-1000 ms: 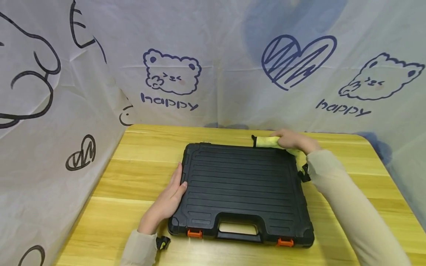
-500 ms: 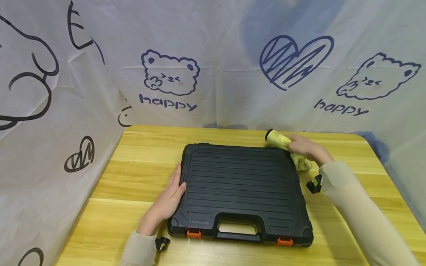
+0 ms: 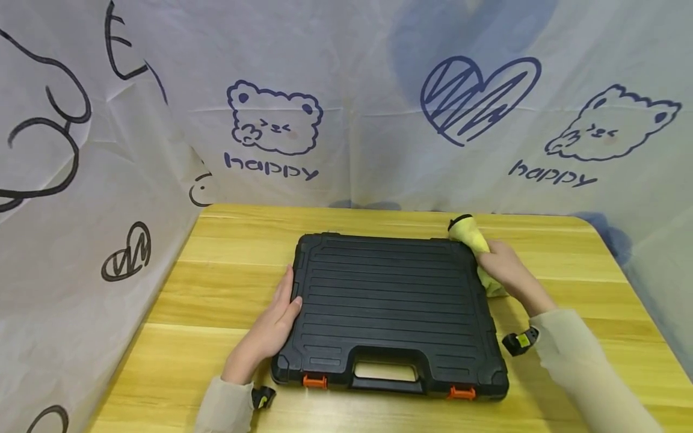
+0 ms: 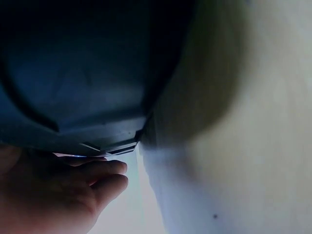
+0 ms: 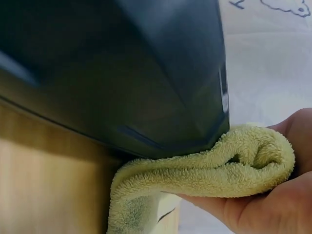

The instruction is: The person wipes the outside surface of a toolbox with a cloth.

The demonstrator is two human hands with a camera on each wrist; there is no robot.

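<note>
A black plastic carrying case with a ridged lid lies flat on the table, its handle and two orange latches toward the person. My left hand rests along the case's left side, fingers straight, thumb on the lid's edge; the left wrist view shows those fingers beside the case wall. At the far right corner, my right hand grips a folded yellow cloth with a dark edge. In the right wrist view the fluffy cloth touches the case's side.
The wood-grain table extends around the case. White fabric sheets printed with bears and hearts hang behind and at the left. Each wrist wears a small black device.
My right hand has moved with the cloth from the case's far edge, rightward round the corner and toward the person along the right side. The left hand and case have stayed put.
</note>
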